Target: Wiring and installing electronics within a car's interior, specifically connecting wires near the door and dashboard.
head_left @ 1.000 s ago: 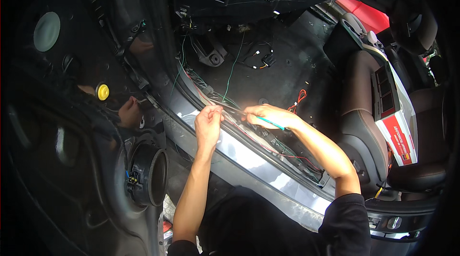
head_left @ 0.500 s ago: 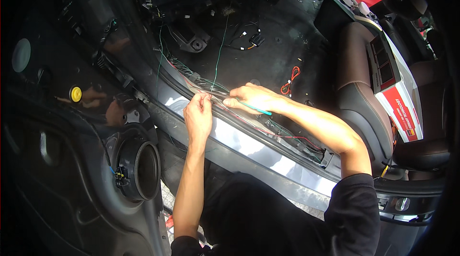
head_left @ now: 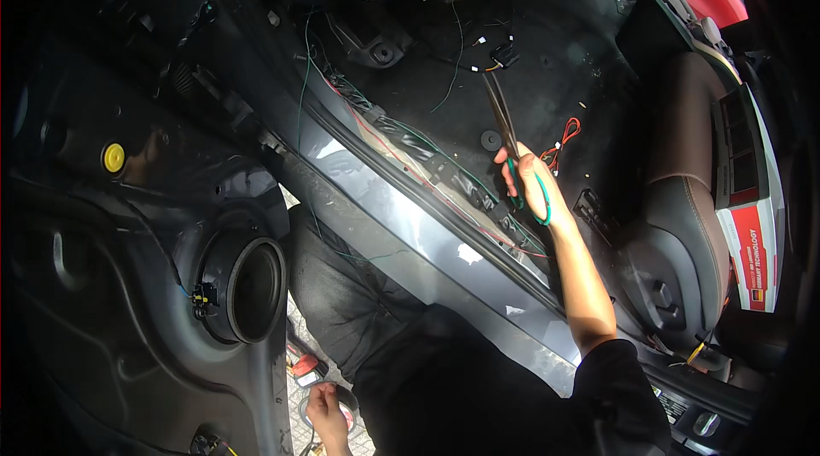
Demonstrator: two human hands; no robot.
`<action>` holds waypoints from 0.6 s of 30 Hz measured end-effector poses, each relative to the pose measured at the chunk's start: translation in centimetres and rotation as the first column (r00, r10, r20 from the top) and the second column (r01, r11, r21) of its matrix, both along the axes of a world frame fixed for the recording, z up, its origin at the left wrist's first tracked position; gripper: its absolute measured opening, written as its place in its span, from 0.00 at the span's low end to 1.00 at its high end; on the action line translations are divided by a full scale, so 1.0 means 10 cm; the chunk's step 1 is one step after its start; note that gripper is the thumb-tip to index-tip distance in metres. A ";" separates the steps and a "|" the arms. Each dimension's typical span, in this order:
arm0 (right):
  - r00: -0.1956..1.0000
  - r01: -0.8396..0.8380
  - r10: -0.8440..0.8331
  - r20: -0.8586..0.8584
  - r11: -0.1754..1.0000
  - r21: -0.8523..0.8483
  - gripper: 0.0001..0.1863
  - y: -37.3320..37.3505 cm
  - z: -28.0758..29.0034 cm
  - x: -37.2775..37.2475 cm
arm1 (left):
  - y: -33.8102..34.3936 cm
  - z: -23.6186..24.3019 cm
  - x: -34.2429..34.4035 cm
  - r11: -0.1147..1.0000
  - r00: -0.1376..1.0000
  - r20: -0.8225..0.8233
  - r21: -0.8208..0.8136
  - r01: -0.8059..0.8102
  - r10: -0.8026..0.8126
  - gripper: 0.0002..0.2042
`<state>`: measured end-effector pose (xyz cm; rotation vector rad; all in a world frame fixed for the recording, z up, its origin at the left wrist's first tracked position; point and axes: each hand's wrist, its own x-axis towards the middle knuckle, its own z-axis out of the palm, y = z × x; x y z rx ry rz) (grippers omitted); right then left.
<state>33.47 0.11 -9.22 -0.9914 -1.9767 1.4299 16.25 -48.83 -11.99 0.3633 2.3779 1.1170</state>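
My right hand [head_left: 529,181] grips green-handled scissors [head_left: 542,198], their long metal blades angled up over the car floor. Below them, thin green and red wires [head_left: 408,163] run along the door sill [head_left: 384,200]. My left hand [head_left: 327,416] is low at the bottom, fingers curled at a round black roll with red inside [head_left: 346,405]; what they pinch is too small to make out. A small red-and-black item [head_left: 307,366] lies just above that hand.
An open door [head_left: 128,302] with a round speaker [head_left: 252,289] fills the left. At the right, a brown seat [head_left: 683,149] bears a red-and-white box [head_left: 752,260]. A coiled orange wire [head_left: 559,144] and a black connector [head_left: 502,55] lie on the car floor [head_left: 427,114].
My left hand has left the sill wires and moved down to the bottom by the roll. My right hand has shifted right, with the scissor blades now pointing upward. The view has shifted.
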 end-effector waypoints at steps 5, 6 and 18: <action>0.889 0.248 -0.351 -0.296 0.910 -0.333 0.35 -0.10 -0.28 0.17 | -0.52 -0.32 0.23 0.972 0.997 0.001 -0.223 -0.071 0.073 0.08; 0.882 0.242 -0.351 -0.316 0.911 -0.335 0.36 -0.06 -0.23 0.16 | -0.49 -0.32 0.21 0.970 0.999 -0.036 -0.240 -0.047 0.040 0.08; 0.924 0.304 -0.325 -0.202 0.944 -0.129 0.39 -0.02 0.01 0.42 | 3.74 0.72 -0.34 0.553 0.519 -0.609 0.153 0.819 -0.600 0.10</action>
